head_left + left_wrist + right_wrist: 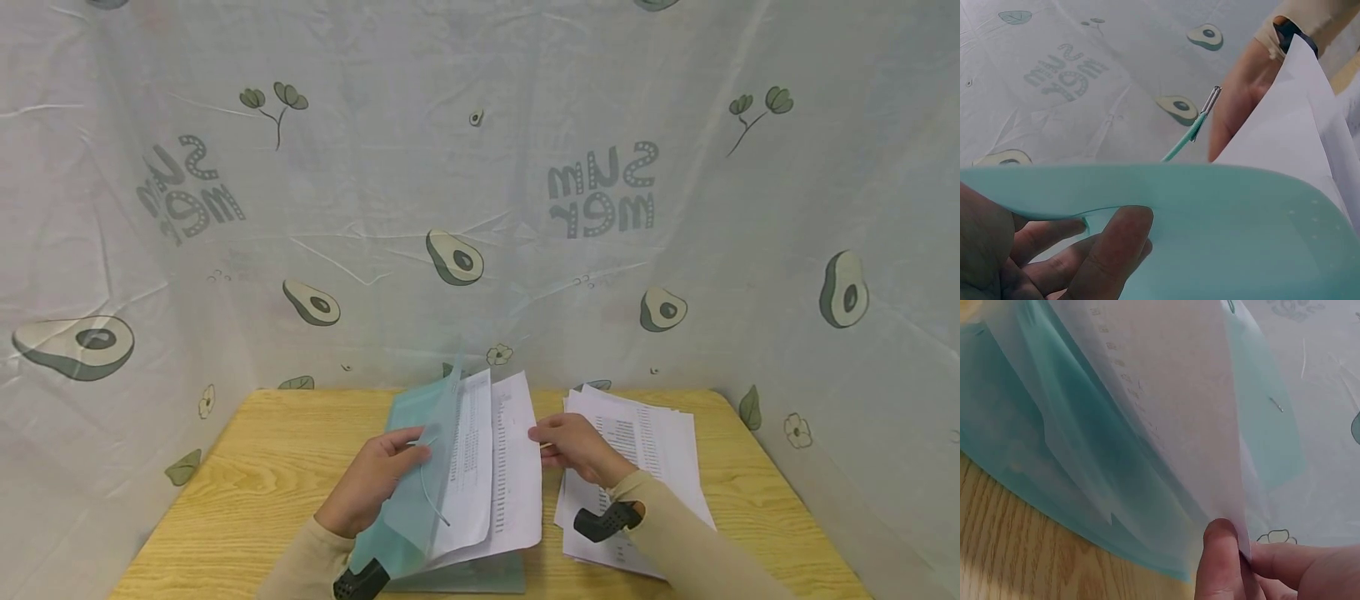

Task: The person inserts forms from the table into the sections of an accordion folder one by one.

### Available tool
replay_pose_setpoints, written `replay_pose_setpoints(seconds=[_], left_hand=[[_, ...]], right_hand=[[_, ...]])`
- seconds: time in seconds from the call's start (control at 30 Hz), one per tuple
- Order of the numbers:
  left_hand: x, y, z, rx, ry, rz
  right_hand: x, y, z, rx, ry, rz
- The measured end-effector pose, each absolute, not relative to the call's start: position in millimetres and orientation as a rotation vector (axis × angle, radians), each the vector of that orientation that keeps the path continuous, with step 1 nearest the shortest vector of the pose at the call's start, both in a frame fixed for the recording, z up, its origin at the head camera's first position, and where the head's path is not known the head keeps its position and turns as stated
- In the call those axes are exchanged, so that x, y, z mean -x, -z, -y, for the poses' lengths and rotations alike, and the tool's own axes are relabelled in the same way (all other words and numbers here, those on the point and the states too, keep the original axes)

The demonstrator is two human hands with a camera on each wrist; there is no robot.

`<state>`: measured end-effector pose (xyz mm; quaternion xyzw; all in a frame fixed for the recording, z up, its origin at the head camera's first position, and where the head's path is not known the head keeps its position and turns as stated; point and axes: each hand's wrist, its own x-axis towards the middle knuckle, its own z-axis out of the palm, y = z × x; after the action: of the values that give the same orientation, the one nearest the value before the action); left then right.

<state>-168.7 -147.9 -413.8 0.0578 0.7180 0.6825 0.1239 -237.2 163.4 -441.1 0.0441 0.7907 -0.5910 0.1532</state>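
Note:
A translucent teal plastic folder (420,408) stands partly open on the table, with printed sheets inside it. My left hand (377,477) pinches the folder's raised cover, thumb on one side in the left wrist view. An elastic cord (1186,134) with a metal tip sticks up from that cover. Between thumb and fingers, my right hand (577,446) pinches the right edge of a printed sheet (517,467). Another sheet (472,458) leans just left of it, against the cover. In the right wrist view, the pinched paper (1191,394) rises above the folder.
A stack of printed papers (652,442) lies on the right of the wooden table (247,483), partly under my right forearm. Behind the table hangs a pale curtain (375,167) printed with avocados. Each wrist wears a black device (603,522).

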Motion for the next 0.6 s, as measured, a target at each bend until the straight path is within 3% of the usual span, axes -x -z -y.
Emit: replay_pose_setpoints(seconds=[0.6], left_hand=[[169, 418, 148, -0.187, -1.997, -2.089]], right_hand=[[214, 445, -182, -0.040, 1.683, -2.223]])
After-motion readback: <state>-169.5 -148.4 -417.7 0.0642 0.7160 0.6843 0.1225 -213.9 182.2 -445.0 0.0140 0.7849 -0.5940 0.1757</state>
